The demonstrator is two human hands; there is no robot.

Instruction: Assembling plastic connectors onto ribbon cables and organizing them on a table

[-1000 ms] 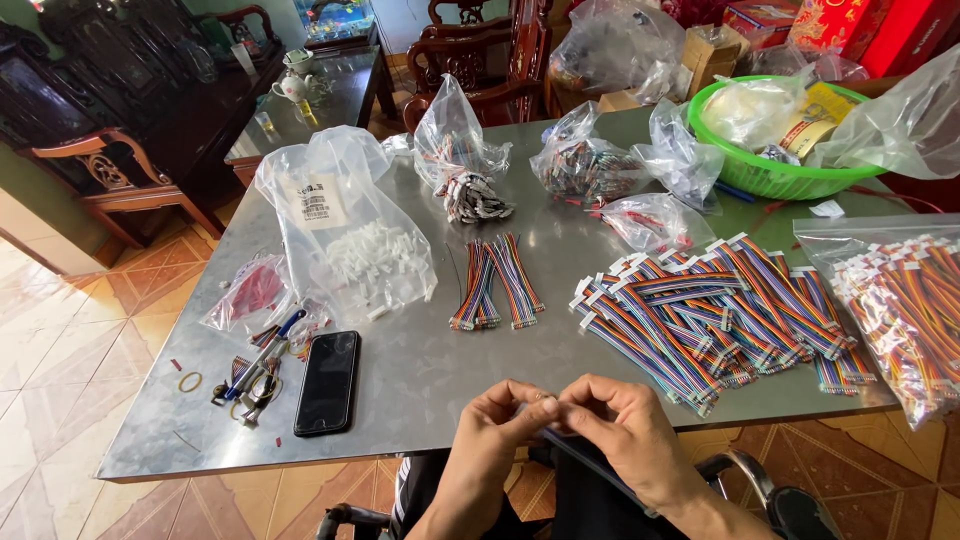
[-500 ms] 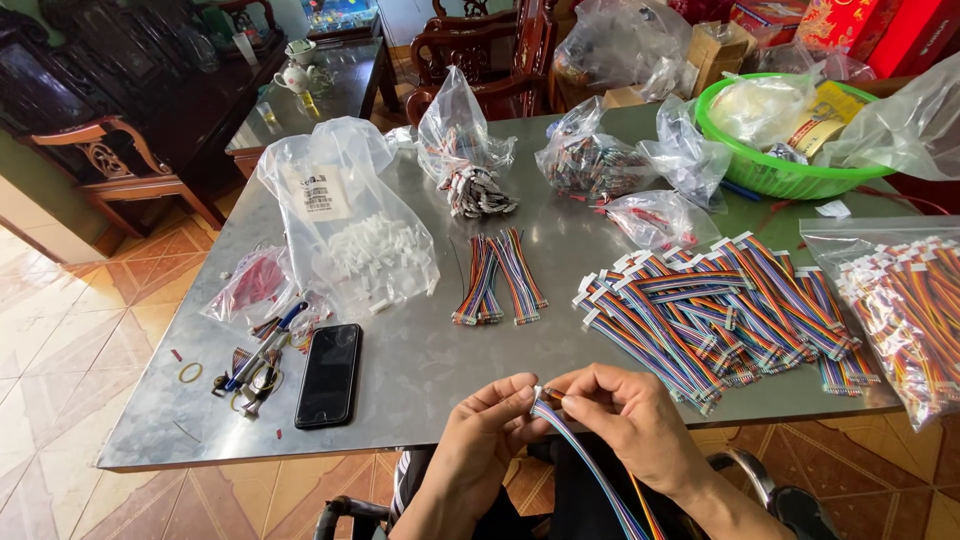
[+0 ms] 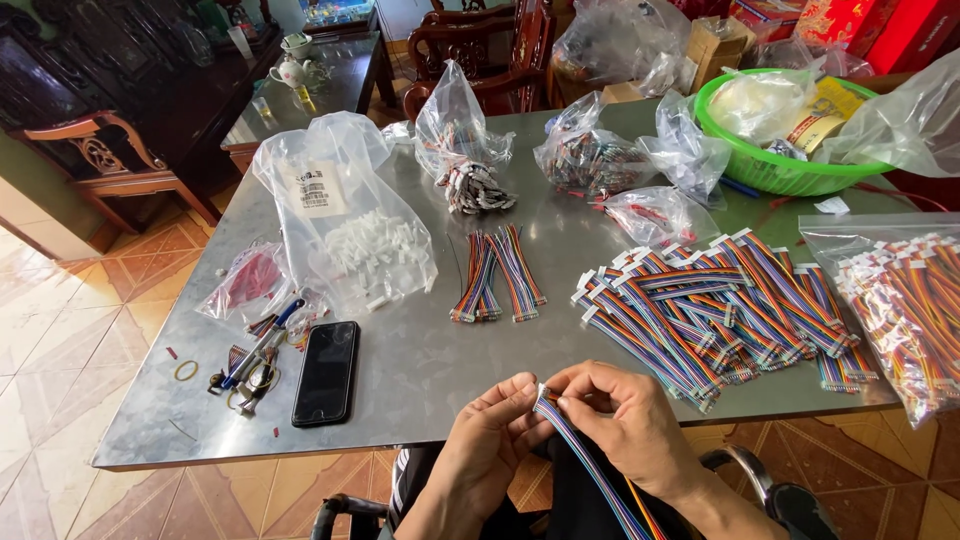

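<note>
At the near edge of the worktop (image 3: 420, 380) we see a rainbow ribbon cable (image 3: 590, 465) held between both hands, its white end at the fingertips and its length trailing down toward the lap. Our view shows the left hand (image 3: 485, 450) with its grip pinching the cable end from the left, and the right hand (image 3: 625, 425) with its grip pinching the same end from the right, thumbs and forefingers pressed together on it.

Just beyond the right hand lies a heap of ribbon cables (image 3: 710, 305), loose on the metal. Further right, a clear zip bag (image 3: 895, 310) holds more striped cables of the same kind. Ahead of the hands a small bundle of cables (image 3: 497, 275) lies by itself.

To the left, a large clear bag (image 3: 345, 215) contains small white plastic connectors, and a small bag (image 3: 250, 280) beside it holds red pieces. Near these we note a black phone (image 3: 326, 372) lying flat and a cluster of small tools (image 3: 255, 355).

Toward the far side, a knotted bag (image 3: 460, 145) holds cables with white ends, another bag (image 3: 590, 155) holds mixed coloured wires, and a green basket (image 3: 775, 165) carries plastic bags and packets.
</note>
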